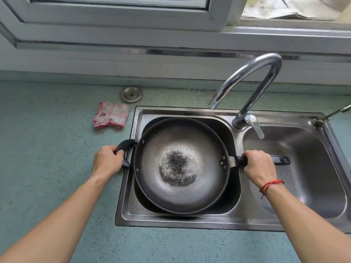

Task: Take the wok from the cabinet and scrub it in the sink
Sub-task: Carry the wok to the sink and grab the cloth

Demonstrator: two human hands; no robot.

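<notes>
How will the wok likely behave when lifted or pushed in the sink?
Probably stiff and fairly heavy: the wok is broad metal, gripped by the left hand and right hand. Its rounded bowl would likely rock or tip if released. It looks dry, so probably not slippery.

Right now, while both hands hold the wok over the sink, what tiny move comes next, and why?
Probably settle the wok into the left basin, so the right hand can let go and reach the tap lever: it and the left hand both grip handles, no water runs, dark specks dirty the wok.
</notes>
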